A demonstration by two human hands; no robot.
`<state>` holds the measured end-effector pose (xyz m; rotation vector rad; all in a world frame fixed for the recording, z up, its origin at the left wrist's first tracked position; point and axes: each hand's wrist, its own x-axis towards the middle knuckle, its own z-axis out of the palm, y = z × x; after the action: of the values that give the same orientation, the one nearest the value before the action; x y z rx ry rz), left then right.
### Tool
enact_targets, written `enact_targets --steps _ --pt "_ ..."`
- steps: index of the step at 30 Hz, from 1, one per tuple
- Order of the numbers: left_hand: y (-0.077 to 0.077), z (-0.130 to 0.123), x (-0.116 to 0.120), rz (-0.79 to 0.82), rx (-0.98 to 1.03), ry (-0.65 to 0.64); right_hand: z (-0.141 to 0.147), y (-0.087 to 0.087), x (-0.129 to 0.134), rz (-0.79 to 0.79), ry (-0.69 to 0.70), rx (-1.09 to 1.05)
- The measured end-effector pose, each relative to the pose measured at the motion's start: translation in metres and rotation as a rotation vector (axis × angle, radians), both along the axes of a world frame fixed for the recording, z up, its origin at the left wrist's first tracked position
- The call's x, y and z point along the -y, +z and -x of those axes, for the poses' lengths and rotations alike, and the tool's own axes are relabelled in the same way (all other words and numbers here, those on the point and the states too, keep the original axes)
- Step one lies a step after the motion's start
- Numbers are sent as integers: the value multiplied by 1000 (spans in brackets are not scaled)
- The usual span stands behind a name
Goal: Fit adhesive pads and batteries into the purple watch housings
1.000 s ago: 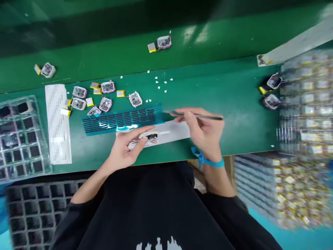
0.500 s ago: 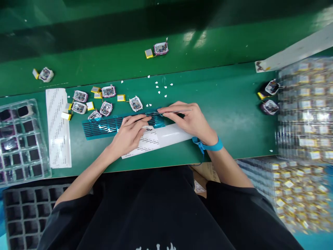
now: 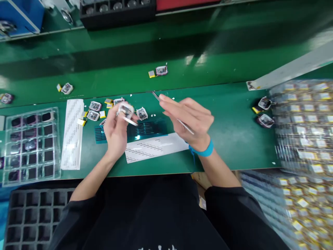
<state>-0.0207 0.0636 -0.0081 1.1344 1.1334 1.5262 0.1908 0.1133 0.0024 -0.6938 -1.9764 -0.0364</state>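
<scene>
My left hand [image 3: 114,133] is closed around a small white device housing [image 3: 126,109] with electronics inside, raised above the bench; a pale flat piece hangs from its lower edge, blurred. Tweezers [image 3: 185,126] rest in my right hand [image 3: 192,118], their tips pointing up and left, apart from the housing. Below the hands lies a blue film strip [image 3: 158,127] with dark slots. A white printed backing sheet [image 3: 145,149] overlaps the area just in front of it. Another open housing [image 3: 142,113] sits right of my left hand.
Several housings [image 3: 93,115] with yellow batteries [image 3: 81,122] lie to the left, near a white printed strip [image 3: 72,135] and a clear tray [image 3: 56,152]. Stacked clear trays [image 3: 299,119] stand at the right. A black foam tray [image 3: 33,217] is at the lower left.
My left hand has come off the blue film and now holds a white housing. My right hand has lifted away with the tweezers. The view has shifted, showing more of the back shelf.
</scene>
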Motion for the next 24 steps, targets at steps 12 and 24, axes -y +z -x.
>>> enact_targets --steps 12,24 --pt "-8 8 -11 334 94 -72 4 -14 18 -15 203 186" --pt "-3 11 -10 425 156 60 1 -2 23 -48 199 367"
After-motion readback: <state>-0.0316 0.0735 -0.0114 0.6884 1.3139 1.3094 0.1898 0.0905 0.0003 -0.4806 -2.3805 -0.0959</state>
